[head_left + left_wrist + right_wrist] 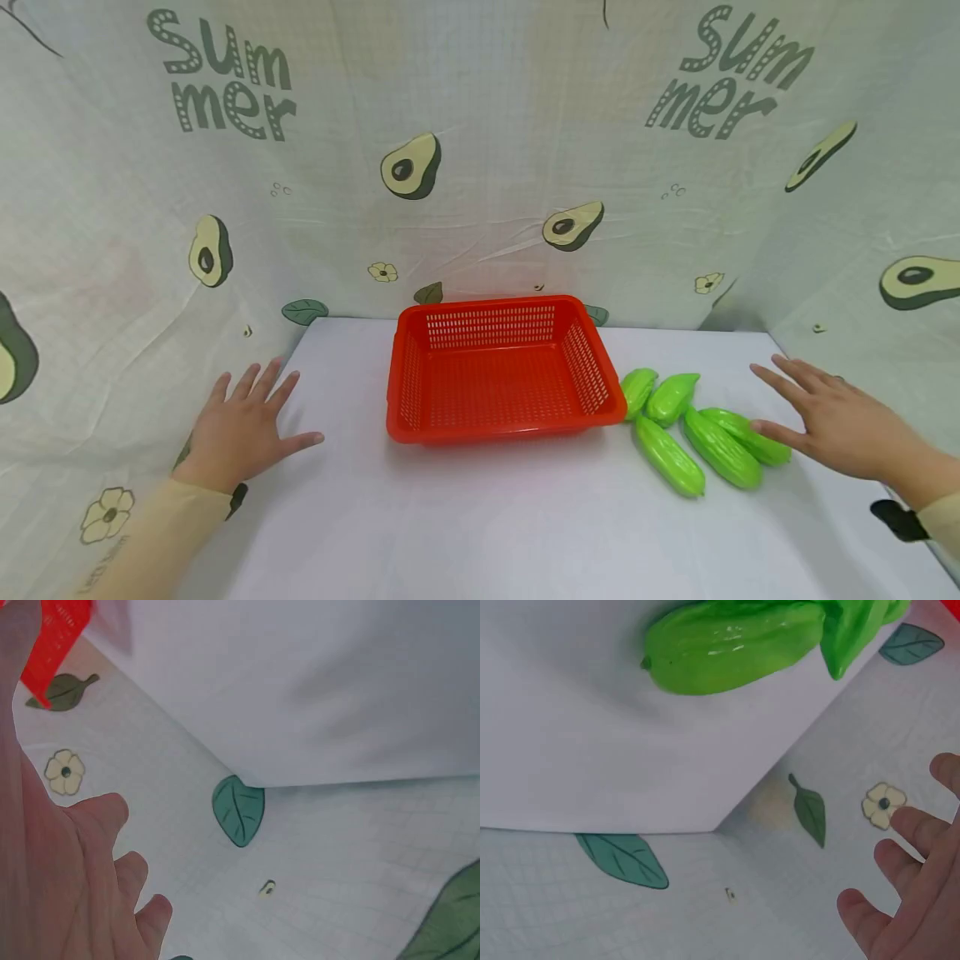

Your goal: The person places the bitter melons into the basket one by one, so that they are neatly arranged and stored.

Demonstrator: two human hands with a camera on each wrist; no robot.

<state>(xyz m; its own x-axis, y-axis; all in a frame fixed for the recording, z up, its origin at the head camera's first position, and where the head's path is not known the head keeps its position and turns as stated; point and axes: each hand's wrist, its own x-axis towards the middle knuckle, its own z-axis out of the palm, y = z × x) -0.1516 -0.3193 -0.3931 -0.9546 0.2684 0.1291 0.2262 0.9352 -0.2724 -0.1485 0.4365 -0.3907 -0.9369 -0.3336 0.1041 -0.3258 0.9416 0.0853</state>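
Two bare hands are being held out at opposite sides of a white tabletop point(480, 517), with a red plastic basket point(491, 379) being displayed between them near the back edge. The left hand point(238, 433) is being held released, its fingers spread, at the tabletop's left side and well apart from the basket. The right hand point(832, 417) is likewise being held released, its fingers extended, near the right edge and just beside five green bitter melons point(718, 447). The melons are being shown grouped on the tabletop to the right of the basket, some lying against one another; whether the nearest is being touched by the basket cannot be told. Pale yellow sleeves point(161, 533) are being worn, with dark bands point(898, 521) being seen at the wrists. The scene is being enclosed by a pale cloth point(495, 100) printed with avocados, flowers, leaves and the word "Summer."
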